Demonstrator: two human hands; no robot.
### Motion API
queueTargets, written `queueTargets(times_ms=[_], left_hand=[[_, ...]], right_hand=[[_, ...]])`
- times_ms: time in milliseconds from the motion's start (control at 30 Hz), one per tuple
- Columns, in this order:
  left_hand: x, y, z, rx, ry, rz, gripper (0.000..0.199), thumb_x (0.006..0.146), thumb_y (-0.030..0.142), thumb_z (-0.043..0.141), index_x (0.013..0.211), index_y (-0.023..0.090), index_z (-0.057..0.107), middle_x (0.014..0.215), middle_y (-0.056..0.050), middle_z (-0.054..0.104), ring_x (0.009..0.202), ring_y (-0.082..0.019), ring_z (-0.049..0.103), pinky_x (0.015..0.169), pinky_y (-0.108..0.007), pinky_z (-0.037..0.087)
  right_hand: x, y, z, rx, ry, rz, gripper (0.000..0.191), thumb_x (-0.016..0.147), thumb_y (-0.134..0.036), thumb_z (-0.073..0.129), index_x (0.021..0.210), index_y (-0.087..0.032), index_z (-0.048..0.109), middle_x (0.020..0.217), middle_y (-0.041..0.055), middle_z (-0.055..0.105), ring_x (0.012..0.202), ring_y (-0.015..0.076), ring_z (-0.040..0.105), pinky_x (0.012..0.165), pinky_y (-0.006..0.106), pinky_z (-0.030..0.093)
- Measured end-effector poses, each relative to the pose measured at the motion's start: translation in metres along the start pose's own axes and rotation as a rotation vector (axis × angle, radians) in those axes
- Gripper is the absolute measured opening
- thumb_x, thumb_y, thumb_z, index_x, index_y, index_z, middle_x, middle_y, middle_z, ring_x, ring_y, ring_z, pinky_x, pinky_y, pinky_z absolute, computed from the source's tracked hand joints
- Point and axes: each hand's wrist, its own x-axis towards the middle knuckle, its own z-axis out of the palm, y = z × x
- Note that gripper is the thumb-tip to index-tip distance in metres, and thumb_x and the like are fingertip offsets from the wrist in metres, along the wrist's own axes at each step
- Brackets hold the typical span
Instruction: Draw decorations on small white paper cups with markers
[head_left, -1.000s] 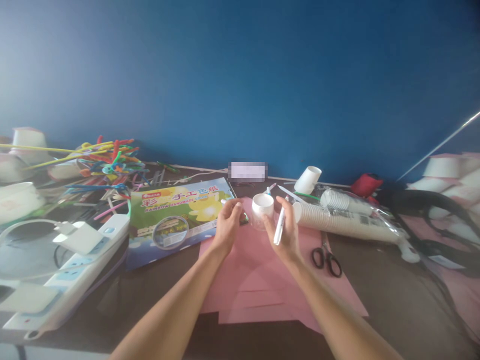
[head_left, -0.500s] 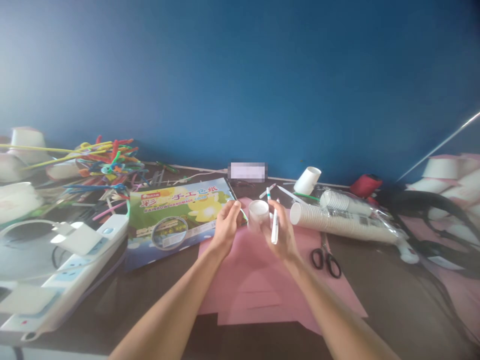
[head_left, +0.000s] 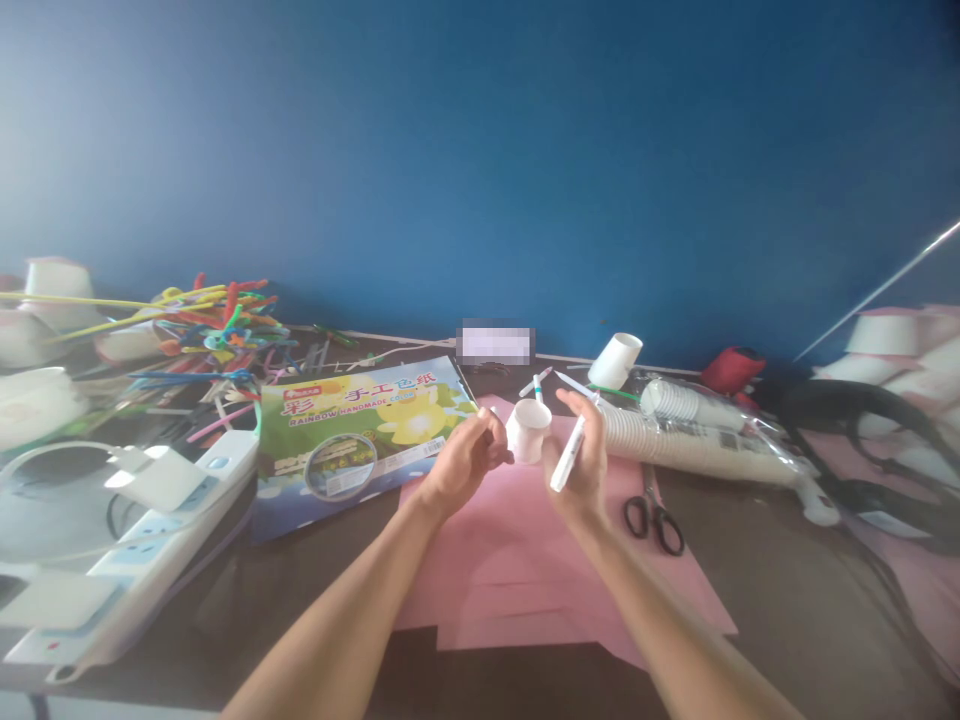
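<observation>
Pink paper sheets (head_left: 517, 570): spread beneath both hands.
Left hand (head_left: 466, 458): fingers curled together; whether they pinch anything, cannot tell.
Right hand (head_left: 585, 470): fingers bent around a slim white marker (head_left: 568, 458).
White paper cup (head_left: 528, 438): between the hands, mouth up.
Blue wall (head_left: 480, 170): behind.

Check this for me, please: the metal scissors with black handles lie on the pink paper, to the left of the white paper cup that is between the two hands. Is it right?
Not fully: the black-handled scissors lie on the pink paper, but to the right of the white paper cup between the hands. The head view shows it.
</observation>
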Motion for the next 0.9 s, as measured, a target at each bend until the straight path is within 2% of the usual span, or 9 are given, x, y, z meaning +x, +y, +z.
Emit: queueTargets(times_ms=[100,233,333,433,533,600,667,767,900], left_hand=[[-0.004,0.004,0.002,-0.050,-0.131,-0.113,0.038,0.082,0.050,0.055,0.062,0.018,0.053,0.054,0.004,0.035,0.050,-0.009,0.034,0.067,-0.031,0.042],[-0.010,0.009,0.001,-0.075,-0.291,-0.228,0.042,0.073,0.061,0.060,0.060,0.021,0.055,0.049,0.005,0.029,0.046,-0.009,0.031,0.063,-0.034,0.042],[-0.013,0.011,-0.001,-0.066,-0.352,-0.252,0.042,0.068,0.063,0.063,0.059,0.022,0.059,0.047,0.005,0.027,0.044,-0.010,0.029,0.061,-0.036,0.042],[-0.014,0.012,-0.003,-0.114,-0.390,-0.226,0.039,0.073,0.060,0.061,0.067,0.022,0.066,0.047,0.005,0.026,0.044,-0.009,0.030,0.061,-0.036,0.043],[-0.011,0.012,-0.004,-0.189,-0.306,-0.202,0.039,0.076,0.058,0.060,0.095,0.025,0.068,0.051,0.007,0.026,0.044,-0.007,0.027,0.064,-0.035,0.046],[-0.007,0.010,-0.004,-0.172,-0.214,-0.186,0.041,0.076,0.055,0.063,0.106,0.026,0.065,0.055,0.007,0.032,0.047,-0.007,0.033,0.068,-0.034,0.047],[-0.005,0.006,-0.003,-0.104,-0.152,-0.149,0.036,0.077,0.048,0.066,0.103,0.024,0.064,0.062,0.004,0.043,0.058,-0.009,0.046,0.073,-0.033,0.047],[-0.002,0.000,-0.002,0.007,-0.095,-0.082,0.024,0.076,0.035,0.071,0.091,0.019,0.063,0.075,-0.001,0.056,0.072,-0.012,0.055,0.075,-0.031,0.046],[0.001,-0.004,-0.003,0.062,0.001,-0.014,0.015,0.077,0.028,0.070,0.079,0.016,0.060,0.070,0.000,0.058,0.064,-0.009,0.054,0.068,-0.025,0.042]], right_hand=[[0.000,-0.009,-0.003,0.079,0.020,-0.069,0.041,0.084,-0.017,0.049,0.124,-0.026,0.045,0.118,0.0084,0.059,0.112,0.0247,0.055,0.095,0.051,0.045],[-0.006,-0.016,-0.004,0.188,-0.145,-0.088,0.034,0.089,-0.019,0.048,0.121,-0.029,0.046,0.107,0.0051,0.064,0.101,0.0223,0.061,0.088,0.047,0.050],[-0.010,-0.020,-0.004,0.240,-0.228,-0.038,0.030,0.090,-0.023,0.051,0.119,-0.030,0.047,0.098,0.0029,0.064,0.089,0.0208,0.065,0.080,0.044,0.055],[-0.010,-0.025,-0.005,0.248,-0.238,0.003,0.025,0.090,-0.027,0.052,0.114,-0.029,0.049,0.092,0.0021,0.064,0.081,0.0190,0.065,0.075,0.040,0.056],[-0.007,-0.030,-0.005,0.183,-0.145,-0.017,0.023,0.089,-0.025,0.055,0.112,-0.028,0.051,0.091,0.0017,0.063,0.085,0.0191,0.064,0.078,0.040,0.055],[-0.006,-0.030,-0.003,0.158,-0.080,-0.030,0.023,0.089,-0.024,0.056,0.110,-0.028,0.051,0.090,0.0010,0.063,0.085,0.0186,0.063,0.078,0.039,0.054],[-0.006,-0.027,-0.002,0.149,-0.057,-0.020,0.023,0.088,-0.024,0.057,0.110,-0.028,0.051,0.090,0.0014,0.063,0.084,0.0188,0.063,0.078,0.039,0.054],[-0.009,-0.020,0.000,0.104,-0.133,0.012,0.027,0.088,-0.024,0.056,0.114,-0.026,0.051,0.094,0.0041,0.063,0.087,0.0210,0.063,0.080,0.042,0.053],[-0.011,-0.015,0.000,0.007,-0.188,-0.050,0.029,0.088,-0.024,0.054,0.116,-0.025,0.051,0.096,0.0058,0.063,0.088,0.0227,0.061,0.081,0.044,0.051]])
